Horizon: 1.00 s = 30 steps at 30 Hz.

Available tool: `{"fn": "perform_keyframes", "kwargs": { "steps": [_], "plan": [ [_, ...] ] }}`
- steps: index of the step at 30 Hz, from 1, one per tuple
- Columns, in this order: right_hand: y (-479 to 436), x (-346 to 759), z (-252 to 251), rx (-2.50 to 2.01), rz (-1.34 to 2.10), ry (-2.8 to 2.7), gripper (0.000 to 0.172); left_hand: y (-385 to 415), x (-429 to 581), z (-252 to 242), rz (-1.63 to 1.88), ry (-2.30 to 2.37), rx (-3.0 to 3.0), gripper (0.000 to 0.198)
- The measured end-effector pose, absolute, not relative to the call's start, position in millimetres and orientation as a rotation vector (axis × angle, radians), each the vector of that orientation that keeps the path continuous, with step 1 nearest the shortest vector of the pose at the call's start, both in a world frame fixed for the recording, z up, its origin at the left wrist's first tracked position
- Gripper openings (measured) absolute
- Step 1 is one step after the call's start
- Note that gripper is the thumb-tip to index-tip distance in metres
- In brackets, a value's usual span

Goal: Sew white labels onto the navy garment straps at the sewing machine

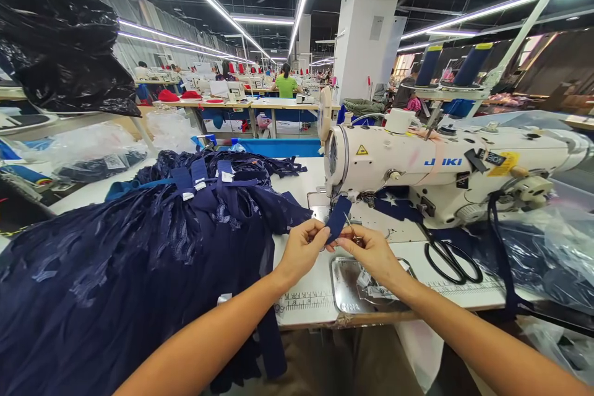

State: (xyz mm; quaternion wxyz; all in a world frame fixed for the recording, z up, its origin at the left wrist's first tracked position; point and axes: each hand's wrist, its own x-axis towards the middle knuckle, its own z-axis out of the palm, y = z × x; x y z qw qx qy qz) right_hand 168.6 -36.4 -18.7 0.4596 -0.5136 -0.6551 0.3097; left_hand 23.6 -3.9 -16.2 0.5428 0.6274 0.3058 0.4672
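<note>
**Strap (338, 218) pinched in both hands before the machine (440, 167)**

The pile (139, 260) of navy lace garments is the biggest thing here. It covers the left half of the table (306, 173) and spills over the near edge, with strap ends and white labels sticking up along its top. To the right stands the white machine, its needle end facing the person, and two blue thread cones (471, 65) sit on a stand behind it. A black bag (60, 37) hangs at the upper left. Black scissors (452, 257) lie flat on the table at the foot of the machine, well apart from the hands.

The strap is a short navy strip, held upright in the air just in front of the needle area and above a metal plate (346, 284) set into the table. The left hand (301, 250) grips its lower left edge between thumb and fingers. The right hand (371, 253) is closed on its lower end from the other side, so the fingertips of the two nearly touch. A thin metal sliver shows by the right fingertips — snips or tweezers, I cannot tell which.

The strap looks to be at the stage of being trimmed or readied by hand, not yet under the needle. Working on a piece this small calls for a tight, steady fingertip grip — and for keeping it taut.
</note>
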Motion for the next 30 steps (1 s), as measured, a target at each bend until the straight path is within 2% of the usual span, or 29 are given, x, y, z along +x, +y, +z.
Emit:
{"fn": "perform_keyframes", "kwargs": {
  "steps": [2,6,10,16,20,25,30],
  "plan": [
    [-37.3,167.2,-18.9,-1.221,0.768,-1.618,0.018,-3.7,23.4,-16.2,1.116,0.726,1.502,0.018],
    [-49.5,169.7,-19.8,-1.071,0.558,-1.739,0.015,-2.0,22.3,-17.3,1.103,0.712,1.555,0.018],
    [-57.2,175.6,-17.4,-0.806,0.424,-2.005,0.013,-6.0,22.9,-19.7,1.066,0.654,1.852,0.019],
    [-49.8,197.7,-15.7,-0.811,-0.018,-2.272,0.014,-19.5,23.5,-20.8,1.503,0.490,2.320,0.014],
    [-37.0,234.2,-31.5,-1.191,-0.276,-2.273,0.023,-15.1,12.0,-17.1,1.754,0.602,2.186,0.013],
    [-11.5,276.6,-42.5,-1.923,-0.576,-2.368,0.014,-3.5,10.7,-17.3,1.732,0.633,2.260,0.011],
    [-0.7,267.1,-35.3,-2.093,-0.721,-2.177,0.015,-4.8,15.6,-19.7,1.689,0.699,2.337,0.009]
  ]
}}
